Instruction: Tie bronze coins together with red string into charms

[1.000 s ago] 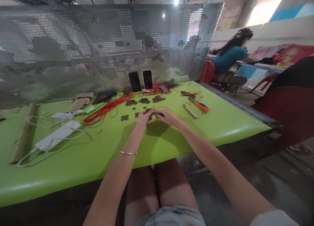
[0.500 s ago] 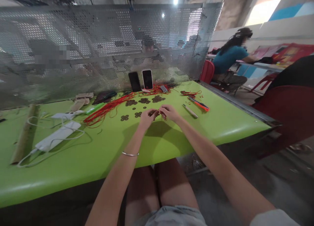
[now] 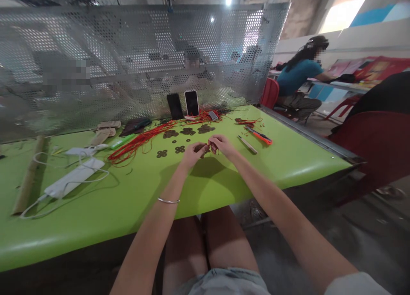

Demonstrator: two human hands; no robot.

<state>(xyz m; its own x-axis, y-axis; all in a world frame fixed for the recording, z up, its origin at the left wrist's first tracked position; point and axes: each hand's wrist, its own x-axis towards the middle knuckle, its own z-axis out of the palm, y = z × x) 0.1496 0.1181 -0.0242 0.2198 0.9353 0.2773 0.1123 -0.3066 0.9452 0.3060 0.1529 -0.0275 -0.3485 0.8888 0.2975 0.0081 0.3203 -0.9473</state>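
Observation:
My left hand point(image 3: 193, 153) is closed above the green table, pinching dark coins that are mostly hidden by the fingers. Close against it, my right hand point(image 3: 221, 144) pinches a thin red cord point(image 3: 209, 143), with a loop hanging below the fingertips. Just beyond the hands lie piles of dark round coins point(image 3: 206, 128). Left of them are two flower-shaped coin clusters point(image 3: 162, 154) and a couple of single coins point(image 3: 174, 141). A long bundle of red cords point(image 3: 137, 143) stretches out at the left.
A pale-handled tool point(image 3: 247, 145) and an orange utility knife point(image 3: 262, 137) lie to the right. Two phones point(image 3: 191, 103) lean on the perforated metal screen point(image 3: 128, 64). A white power strip point(image 3: 75, 178) with cables lies left. Another person point(image 3: 296, 77) sits at the far right.
My right fingers have risen slightly at the left hand, and the red cord between them shows more clearly, with its loop spread to the right. The view has shifted a little.

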